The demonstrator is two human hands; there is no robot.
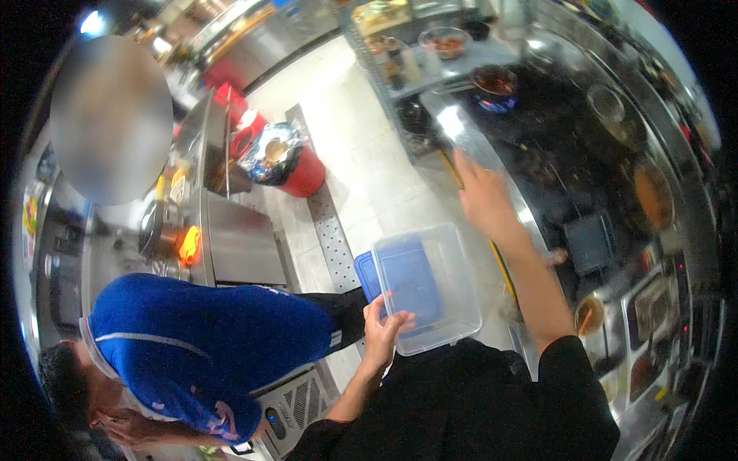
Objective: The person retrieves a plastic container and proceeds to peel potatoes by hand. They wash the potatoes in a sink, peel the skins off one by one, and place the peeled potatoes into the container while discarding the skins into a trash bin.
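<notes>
My left hand grips a clear rectangular plastic tub by its near left side, thumb over the rim. A blue lid lies against the tub, sticking out past its left edge and showing through the clear plastic. The tub looks empty. My right hand reaches forward with nothing visible in it, the index finger stretched out and the other fingers partly hidden. It hovers beside the steel front edge of the stove.
To my left a person in a blue shirt bends over. Another person stands farther back. A red bin with a black liner is on the tiled floor. On the right runs a dark stove with a pan over a blue flame.
</notes>
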